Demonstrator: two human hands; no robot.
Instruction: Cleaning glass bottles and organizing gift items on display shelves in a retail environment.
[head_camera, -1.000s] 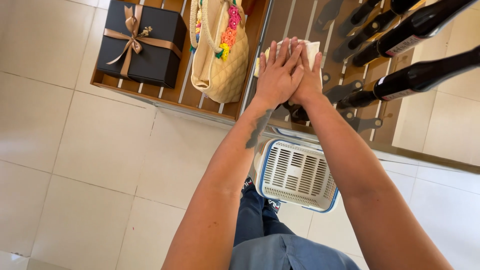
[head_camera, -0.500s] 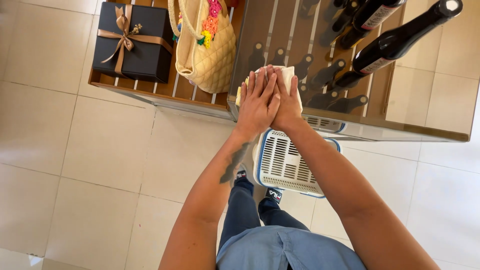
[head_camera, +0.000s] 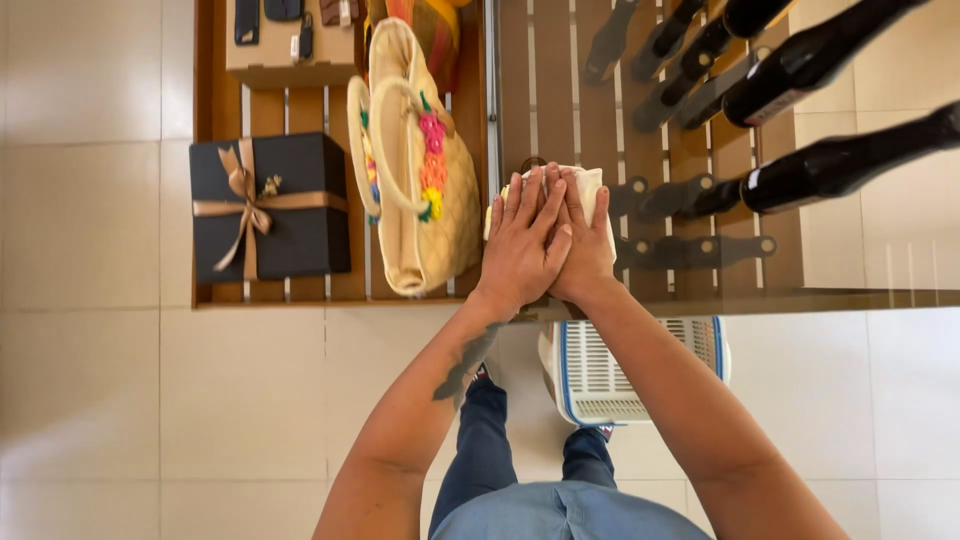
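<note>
On glass, both hands (head_camera: 545, 240) flatten cloth (head_camera: 590, 185).

Bright, even daylight; soft shadows; sharp focus; slight stretching at edges

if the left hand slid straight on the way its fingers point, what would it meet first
Probably only the white cloth under both hands, then bare glass shelf top. The left hand points up the picture; the straw bag lies off to its side. Depth is unclear.
</note>
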